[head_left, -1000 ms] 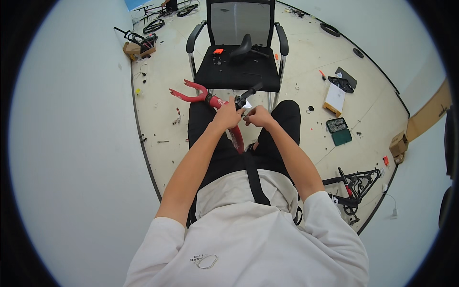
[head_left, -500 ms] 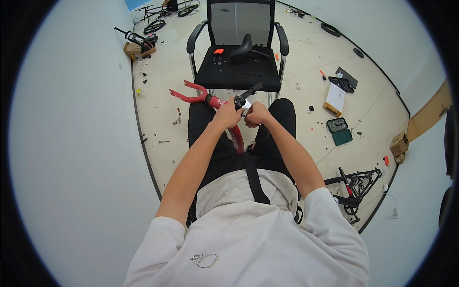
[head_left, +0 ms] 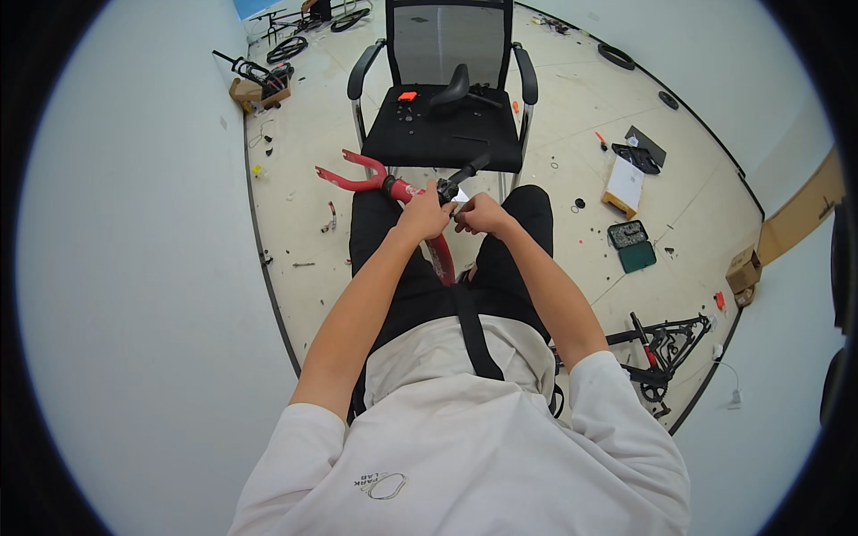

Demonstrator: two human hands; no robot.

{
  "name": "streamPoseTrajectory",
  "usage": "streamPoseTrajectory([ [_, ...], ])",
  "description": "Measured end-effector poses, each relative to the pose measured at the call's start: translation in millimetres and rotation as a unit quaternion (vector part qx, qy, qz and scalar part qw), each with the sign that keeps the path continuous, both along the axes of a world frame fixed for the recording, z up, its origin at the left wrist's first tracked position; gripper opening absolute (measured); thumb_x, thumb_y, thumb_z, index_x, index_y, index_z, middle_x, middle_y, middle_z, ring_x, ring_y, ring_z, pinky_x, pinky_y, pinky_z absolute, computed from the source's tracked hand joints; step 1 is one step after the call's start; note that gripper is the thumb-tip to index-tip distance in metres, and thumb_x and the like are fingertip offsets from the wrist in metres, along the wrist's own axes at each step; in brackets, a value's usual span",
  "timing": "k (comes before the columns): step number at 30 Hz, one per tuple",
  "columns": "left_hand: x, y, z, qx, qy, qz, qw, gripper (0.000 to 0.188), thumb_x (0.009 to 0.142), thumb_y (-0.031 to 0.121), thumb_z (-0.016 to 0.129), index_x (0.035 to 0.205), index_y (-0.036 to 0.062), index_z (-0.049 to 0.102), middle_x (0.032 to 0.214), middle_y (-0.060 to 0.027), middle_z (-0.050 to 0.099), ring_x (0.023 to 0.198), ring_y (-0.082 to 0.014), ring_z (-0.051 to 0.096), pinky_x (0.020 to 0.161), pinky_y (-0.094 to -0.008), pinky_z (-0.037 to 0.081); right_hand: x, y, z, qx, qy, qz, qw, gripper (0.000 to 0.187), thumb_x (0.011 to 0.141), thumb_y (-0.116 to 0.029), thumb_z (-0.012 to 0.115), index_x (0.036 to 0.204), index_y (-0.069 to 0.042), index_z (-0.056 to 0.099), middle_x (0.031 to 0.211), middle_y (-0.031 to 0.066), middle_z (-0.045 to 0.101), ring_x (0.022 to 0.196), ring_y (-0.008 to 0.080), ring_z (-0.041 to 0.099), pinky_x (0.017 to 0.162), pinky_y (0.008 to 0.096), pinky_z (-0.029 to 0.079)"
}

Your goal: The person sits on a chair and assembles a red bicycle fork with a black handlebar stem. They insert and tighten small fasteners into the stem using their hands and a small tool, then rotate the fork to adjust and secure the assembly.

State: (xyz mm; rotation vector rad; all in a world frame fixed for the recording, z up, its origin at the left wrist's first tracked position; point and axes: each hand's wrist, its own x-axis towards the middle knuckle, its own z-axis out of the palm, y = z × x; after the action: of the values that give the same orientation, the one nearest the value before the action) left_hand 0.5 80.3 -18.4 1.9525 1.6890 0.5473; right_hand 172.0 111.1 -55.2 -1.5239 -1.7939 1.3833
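Left fingers (head_left: 433,196) around red frame (head_left: 441,256); right fingers (head_left: 466,217) near.

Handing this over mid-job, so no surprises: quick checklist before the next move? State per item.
1. Left hand on the red frame: ok, wrapped around it beside the black stem-like part.
2. Right hand near that joint: ok, fingers curled just right of it.
3. What the right hand grips: cannot tell, too small.
4. Joint tight: cannot tell.
5. Saddle clear of the frame: ok, on the chair seat.
6. Loose parts gathered: not ok, a small black round piece lies on the floor, among others.
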Motion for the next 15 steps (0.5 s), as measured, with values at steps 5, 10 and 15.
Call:
streamPoseTrajectory([
  [5,-2,1,-4,0.010,0.002,-0.006,1.000,0.051,0.090,0.033,0.062,0.117,-0.0040,0.042,0.102,-0.0314,0.063,0.100,-0.0466,0.061,0.083,-0.0480,0.049,-5,-5,8,0.048,-0.052,-0.014,0.997,0.019,0.080,-0.015,0.066,0.078,0.005,0.068,0.077,0.0113,0.072,0.069,0.0159,0.067,0.061,0.0283,0.053],
  [10,1,3,-5,0.008,-0.001,-0.004,1.000,0.053,0.090,0.034,0.062,0.121,-0.0035,0.041,0.101,-0.0312,0.064,0.098,-0.0463,0.062,0.083,-0.0479,0.049,-8,-3,-11,0.169,-0.091,-0.060,0.980,0.020,0.076,-0.018,0.071,0.072,0.002,0.068,0.071,0.0111,0.072,0.073,0.0208,0.071,0.068,0.0336,0.055],
  [15,-2,3,-5,0.002,0.002,-0.004,1.000,0.055,0.090,0.034,0.061,0.124,-0.0033,0.040,0.101,-0.0314,0.064,0.098,-0.0456,0.063,0.082,-0.0475,0.050,-12,-10,-2,0.089,-0.054,-0.040,0.994,0.024,0.080,-0.021,0.068,0.082,0.002,0.074,0.075,0.0113,0.073,0.075,0.0219,0.070,0.073,0.0329,0.053],
])
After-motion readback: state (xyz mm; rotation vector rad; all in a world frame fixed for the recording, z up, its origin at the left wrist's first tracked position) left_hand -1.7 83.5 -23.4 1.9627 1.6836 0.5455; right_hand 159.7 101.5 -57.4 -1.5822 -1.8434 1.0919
